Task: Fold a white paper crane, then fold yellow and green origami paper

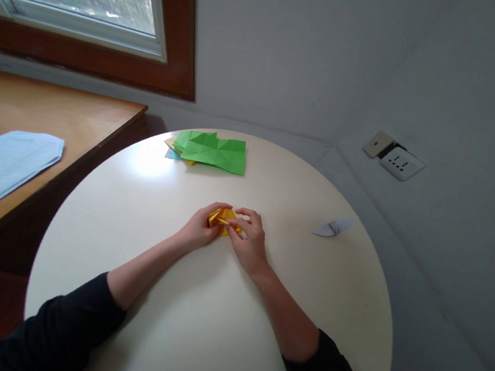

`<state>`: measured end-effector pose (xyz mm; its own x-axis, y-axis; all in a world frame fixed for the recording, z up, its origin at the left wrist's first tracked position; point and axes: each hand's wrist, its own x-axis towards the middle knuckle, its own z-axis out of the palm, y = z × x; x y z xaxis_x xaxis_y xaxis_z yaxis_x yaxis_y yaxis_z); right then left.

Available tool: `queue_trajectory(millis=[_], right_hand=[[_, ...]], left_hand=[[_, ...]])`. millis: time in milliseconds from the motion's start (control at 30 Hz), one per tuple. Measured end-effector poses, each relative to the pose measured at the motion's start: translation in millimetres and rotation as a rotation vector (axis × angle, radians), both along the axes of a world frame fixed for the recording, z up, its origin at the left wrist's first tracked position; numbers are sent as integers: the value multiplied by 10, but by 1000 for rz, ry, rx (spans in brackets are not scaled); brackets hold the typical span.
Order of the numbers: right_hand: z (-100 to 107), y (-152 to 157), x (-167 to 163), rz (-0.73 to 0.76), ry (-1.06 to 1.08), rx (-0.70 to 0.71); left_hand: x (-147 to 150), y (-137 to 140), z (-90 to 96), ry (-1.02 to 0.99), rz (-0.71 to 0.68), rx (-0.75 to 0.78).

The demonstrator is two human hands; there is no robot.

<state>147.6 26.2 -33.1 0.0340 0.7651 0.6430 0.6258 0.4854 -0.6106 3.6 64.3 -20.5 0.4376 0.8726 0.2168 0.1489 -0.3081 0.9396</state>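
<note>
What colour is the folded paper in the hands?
The folded paper is golden yellow, in the head view.

curled left hand (pixel 200 228) beside right hand (pixel 251 242)

One bare left hand (pixel 200 225) plus one bare right hand (pixel 249 243), making two. Black fabric sleeves (pixel 69 321), also two. One shiny yellow folded-paper piece (pixel 224 213); one small grey-white folded-paper piece (pixel 331 227). At least one green creased paper sheet (pixel 219 153), over yellow and blue paper layers (pixel 172 154) too hidden to count. One round white desk (pixel 173 334), one straight-edged brown wooden desk (pixel 48 107): two altogether. One pale blue flat bundle (pixel 7 169). One beige wall plate (pixel 379 144), one white wall socket (pixel 402 163).
</note>
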Motion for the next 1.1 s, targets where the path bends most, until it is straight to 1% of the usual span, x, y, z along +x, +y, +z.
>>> queue_trajectory(millis=[133, 267, 467, 567, 700, 867, 1100], right_hand=[[49, -21, -10, -21, 10, 37], [108, -56, -10, -1, 44, 61], [106, -49, -4, 56, 199, -4], [92, -36, -6, 53, 223, -33], [89, -38, -8, 44, 203, -27], [78, -36, 3, 8, 165, -17], [76, -17, 29, -131, -5, -5]], left_hand=[[-1, 19, -15, -36, 15, -23], [-4, 36, -29, -68, 43, -52], [-21, 49, -24, -93, 73, -101], [-22, 61, -38, -106, 86, -106], [-14, 70, -59, -131, 108, -108], [-3, 56, -47, -164, 98, -139], [2, 25, -29, -202, -55, -220]])
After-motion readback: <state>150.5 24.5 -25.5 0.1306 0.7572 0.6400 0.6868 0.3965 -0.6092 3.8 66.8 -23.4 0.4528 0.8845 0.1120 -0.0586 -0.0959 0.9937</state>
